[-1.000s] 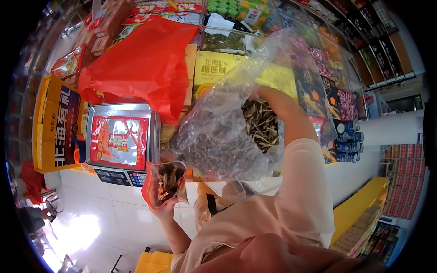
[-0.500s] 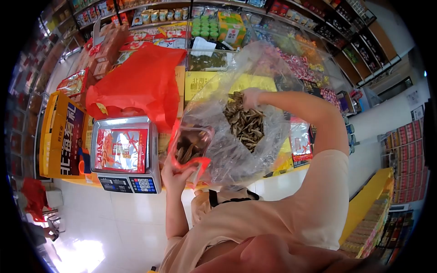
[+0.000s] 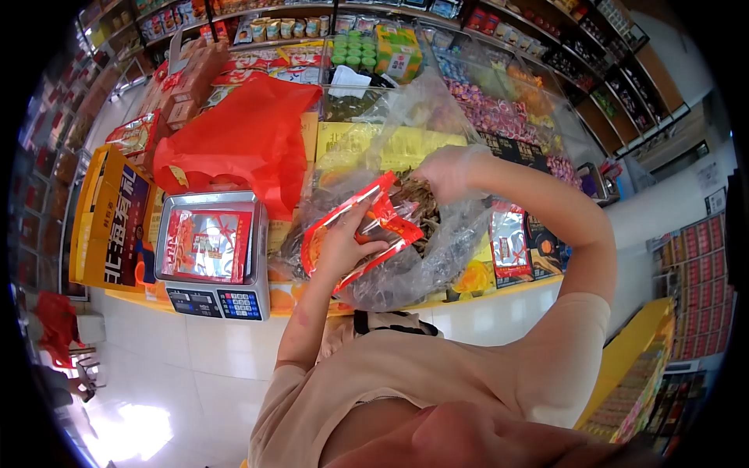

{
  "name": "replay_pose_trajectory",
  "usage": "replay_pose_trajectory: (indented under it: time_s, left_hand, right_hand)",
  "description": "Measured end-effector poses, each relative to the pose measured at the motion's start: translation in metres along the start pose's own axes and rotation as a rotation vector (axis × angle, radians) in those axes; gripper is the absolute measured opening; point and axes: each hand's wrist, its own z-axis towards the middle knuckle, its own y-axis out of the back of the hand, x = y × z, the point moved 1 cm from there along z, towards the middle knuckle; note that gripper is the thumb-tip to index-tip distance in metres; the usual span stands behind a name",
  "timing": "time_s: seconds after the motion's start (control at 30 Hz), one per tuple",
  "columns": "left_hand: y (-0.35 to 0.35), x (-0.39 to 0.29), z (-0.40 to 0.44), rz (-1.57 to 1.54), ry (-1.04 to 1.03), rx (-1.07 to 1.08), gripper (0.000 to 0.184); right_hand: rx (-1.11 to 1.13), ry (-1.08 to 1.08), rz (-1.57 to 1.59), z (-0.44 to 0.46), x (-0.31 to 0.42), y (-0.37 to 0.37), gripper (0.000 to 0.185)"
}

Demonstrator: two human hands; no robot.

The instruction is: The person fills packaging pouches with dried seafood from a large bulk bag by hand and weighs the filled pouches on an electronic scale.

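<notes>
My left hand [image 3: 343,242] grips a red pouch [image 3: 316,243] with a clear window, tilted with its mouth towards the right. Beneath and beside it, a large clear plastic bag [image 3: 374,285] lies open on the counter, holding a heap of small brown dried fish [image 3: 427,210]. My right hand [image 3: 449,173], in a thin clear glove, is closed around some dried fish at the top of the heap, close to the pouch's mouth. The fingertips are partly hidden. Part of the heap is covered by the pouch.
Left of the pouch stands a digital scale [image 3: 212,285] bearing red and silver packets [image 3: 207,244]. Behind it sits a large red plastic bag [image 3: 234,136]. A yellow box [image 3: 109,218] is at the far left, and more packets [image 3: 511,246] lie right of the clear bag. Stocked shelves line the back.
My left hand has lifted the pouch and tipped it rightwards over the clear bag. My right hand has shifted slightly right and nearer, beside the pouch's mouth.
</notes>
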Motion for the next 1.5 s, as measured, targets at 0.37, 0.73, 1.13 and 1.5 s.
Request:
replay_pose_trajectory:
  time_s: [0.37,0.73,1.13,1.5]
  left_hand:
    - [-0.001,-0.012,-0.003,-0.186,-0.002,-0.046,0.087]
    - [0.003,0.045,-0.019,-0.428,0.104,-0.222,0.079]
    - [0.059,0.043,-0.102,-0.268,-0.149,-0.58,0.089]
    - [0.068,0.052,-0.195,-0.094,0.136,-0.76,0.092]
  right_hand:
    - [0.108,0.286,-0.142,0.048,0.06,-0.019,0.014]
    - [-0.068,0.522,0.276,0.023,0.039,0.053,0.032]
    - [0.569,-0.173,-0.319,0.219,-0.095,-0.102,0.045]
    - [0.066,-0.001,0.29,0.324,-0.126,-0.205,0.068]
